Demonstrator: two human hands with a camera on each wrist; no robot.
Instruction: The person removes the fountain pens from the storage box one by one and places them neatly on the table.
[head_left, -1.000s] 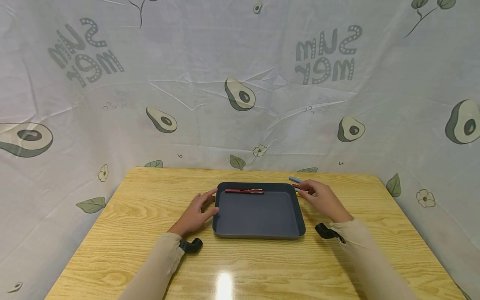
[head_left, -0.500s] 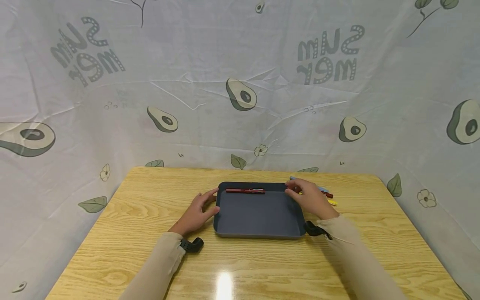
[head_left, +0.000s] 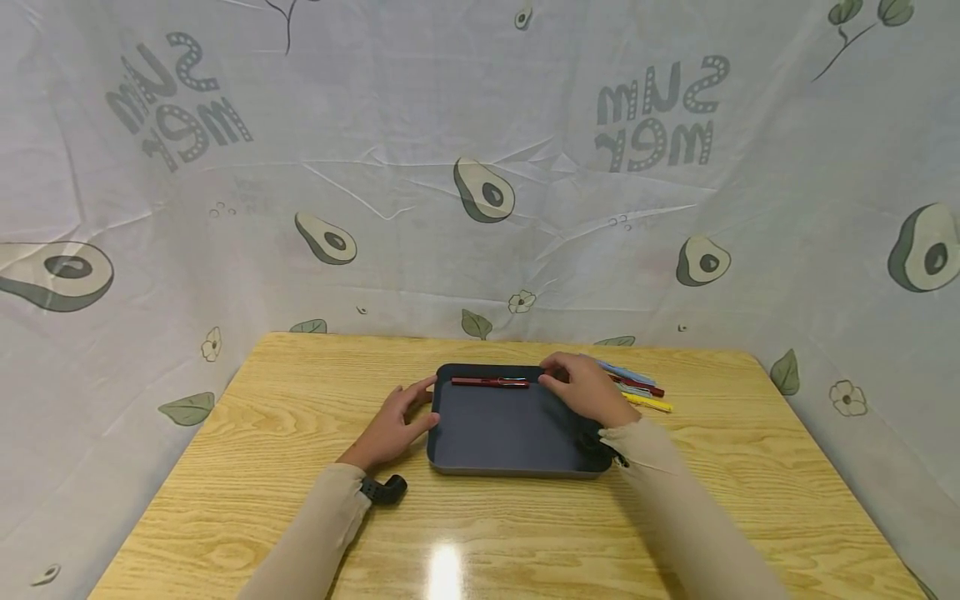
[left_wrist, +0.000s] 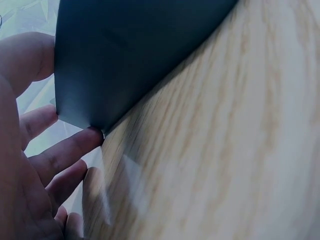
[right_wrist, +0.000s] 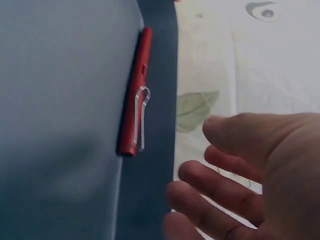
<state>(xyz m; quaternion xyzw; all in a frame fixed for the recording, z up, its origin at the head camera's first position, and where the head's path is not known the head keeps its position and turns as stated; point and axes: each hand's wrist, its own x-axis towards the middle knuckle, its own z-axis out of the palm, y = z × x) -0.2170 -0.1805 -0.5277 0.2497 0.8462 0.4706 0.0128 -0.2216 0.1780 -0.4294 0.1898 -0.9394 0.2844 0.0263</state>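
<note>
A dark grey rectangular tray (head_left: 510, 433) lies on the wooden table. Inside it, along the back wall, is a dark red pen (head_left: 490, 382) with a metal clip, seen red (right_wrist: 136, 95) in the right wrist view. My left hand (head_left: 392, 425) is at the tray's left side, fingers and thumb extended, fingertips (left_wrist: 91, 137) touching the tray wall. My right hand (head_left: 585, 388) hovers over the tray's back right corner, just right of the pen. Its fingers are loosely bent, and nothing sits between them in the right wrist view.
Right of the tray several pens lie side by side, partly behind my right hand: a blue pen (head_left: 626, 372), a dark red one (head_left: 648, 388) and a yellow one (head_left: 648, 403) among them. A patterned white cloth (head_left: 405, 250) hangs behind the table (head_left: 300, 375).
My right hand has moved left from the pens beside the tray to over its back right part, uncovering more of those pens. The left hand and the red pen in the tray stay put.
</note>
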